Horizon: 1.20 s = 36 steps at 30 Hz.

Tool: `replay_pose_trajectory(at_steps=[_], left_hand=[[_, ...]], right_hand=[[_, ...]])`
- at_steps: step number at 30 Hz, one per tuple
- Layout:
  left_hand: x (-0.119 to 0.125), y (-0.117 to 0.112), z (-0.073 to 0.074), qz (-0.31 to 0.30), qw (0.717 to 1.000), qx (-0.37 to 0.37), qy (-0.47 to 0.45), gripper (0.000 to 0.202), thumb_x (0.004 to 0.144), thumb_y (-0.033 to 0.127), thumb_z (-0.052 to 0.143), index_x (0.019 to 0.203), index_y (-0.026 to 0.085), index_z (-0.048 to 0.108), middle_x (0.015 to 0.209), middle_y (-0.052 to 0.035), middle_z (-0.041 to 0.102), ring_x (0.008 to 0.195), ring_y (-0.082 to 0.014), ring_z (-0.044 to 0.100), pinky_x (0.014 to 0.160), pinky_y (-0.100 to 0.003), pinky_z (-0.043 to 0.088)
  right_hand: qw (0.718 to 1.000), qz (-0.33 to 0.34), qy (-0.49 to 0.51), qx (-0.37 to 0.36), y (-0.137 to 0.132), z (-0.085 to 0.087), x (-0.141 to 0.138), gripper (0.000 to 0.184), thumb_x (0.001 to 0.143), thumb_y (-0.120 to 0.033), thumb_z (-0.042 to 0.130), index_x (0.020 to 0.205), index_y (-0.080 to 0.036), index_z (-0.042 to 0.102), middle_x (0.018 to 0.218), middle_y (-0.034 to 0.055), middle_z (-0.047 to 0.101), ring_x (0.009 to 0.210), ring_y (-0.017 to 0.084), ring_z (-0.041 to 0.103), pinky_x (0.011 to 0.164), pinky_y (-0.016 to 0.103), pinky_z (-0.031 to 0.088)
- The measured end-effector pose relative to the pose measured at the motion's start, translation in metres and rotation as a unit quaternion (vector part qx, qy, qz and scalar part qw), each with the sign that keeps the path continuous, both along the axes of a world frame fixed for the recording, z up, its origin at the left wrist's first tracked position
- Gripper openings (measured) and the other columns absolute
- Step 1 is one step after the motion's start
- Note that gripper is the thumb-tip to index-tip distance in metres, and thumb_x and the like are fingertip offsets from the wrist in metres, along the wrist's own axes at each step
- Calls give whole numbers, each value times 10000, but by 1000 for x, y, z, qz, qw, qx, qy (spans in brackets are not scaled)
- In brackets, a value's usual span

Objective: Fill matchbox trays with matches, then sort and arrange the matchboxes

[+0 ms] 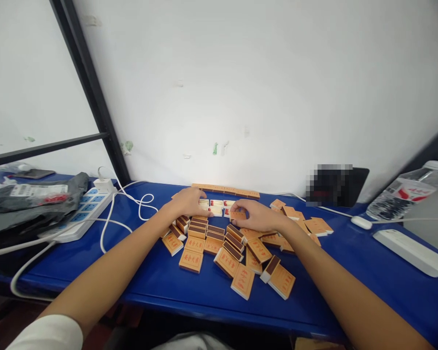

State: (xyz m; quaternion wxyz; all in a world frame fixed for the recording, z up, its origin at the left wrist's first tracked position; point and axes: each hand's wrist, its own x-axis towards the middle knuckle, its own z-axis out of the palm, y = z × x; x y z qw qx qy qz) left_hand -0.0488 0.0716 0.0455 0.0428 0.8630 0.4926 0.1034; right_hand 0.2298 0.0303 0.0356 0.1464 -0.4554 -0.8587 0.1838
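My right hand (257, 216) is closed on a matchbox (238, 215), with the fingertips at its edges. My left hand (190, 202) has its thumb and fingers around the left end of a small group of open matchbox trays (216, 211), where red-tipped matches show. Behind them a row of matchboxes (226, 191) is lined up near the wall. In front of both hands many matchboxes (193, 244) lie loosely, some flat with red print up, others on edge showing dark striking strips (234, 241). My palms are hidden from view.
Matchboxes (319, 225) also lie beyond my right forearm. A power strip (83, 214) with white cables and a grey plastic bag (40, 197) are at left. At right are a dark device (345, 187), a plastic bottle (405, 192) and a white bar (414, 253) on the blue table (156, 287).
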Motion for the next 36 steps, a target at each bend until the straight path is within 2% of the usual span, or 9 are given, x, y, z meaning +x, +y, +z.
replay_pose_trajectory(at_steps=[8,13,16,20,25,30,36], left_hand=[[4,-1,-4,-12,999,0,-33,671,724,640,786,1213,182,749,1072,-120,750,904,-310,711,736,-360,501],[6,-3,-5,-15,999,15,-35,680,738,642,782,1228,171,746,1138,-144,721,929,-310,704,780,-372,518],[6,-4,-3,-23,999,37,-30,607,778,622,754,1183,171,770,1192,-155,694,976,-314,698,814,-375,526],[6,-5,-1,-40,997,62,-19,513,845,585,699,1113,159,799,1114,-152,717,938,-303,698,796,-370,523],[8,-2,-8,-50,997,58,-8,473,861,569,694,1067,159,811,1076,-145,736,933,-303,702,796,-372,518],[7,0,-10,-70,993,81,-51,462,892,551,696,1144,175,788,1141,-138,723,1071,-308,688,905,-377,525],[18,-10,-10,-132,979,103,-117,546,865,527,770,1287,186,718,1276,-129,719,1184,-301,661,1008,-415,515]], right_hand=[[1000,0,19,17,3,-2,2,289,822,-366,713,1063,-209,678,1146,118,711,984,280,668,850,414,521],[999,-8,43,3,6,-2,4,265,841,-397,709,1020,-205,672,1057,95,717,917,251,675,808,391,528],[998,-15,58,-2,8,-2,7,276,859,-430,706,1016,-205,679,1037,87,722,911,239,672,787,376,525],[998,-14,66,7,9,-2,9,279,874,-442,701,1024,-206,694,1056,91,732,935,240,672,785,365,518],[997,-15,76,8,8,0,7,245,859,-405,713,1001,-206,693,1006,77,742,897,229,676,790,358,522],[996,-14,76,39,7,1,6,261,865,-388,709,1052,-207,697,1030,76,749,882,229,669,795,363,520],[990,4,105,97,6,2,2,304,912,-409,697,1158,-231,707,1190,100,739,1045,270,663,880,397,522]])
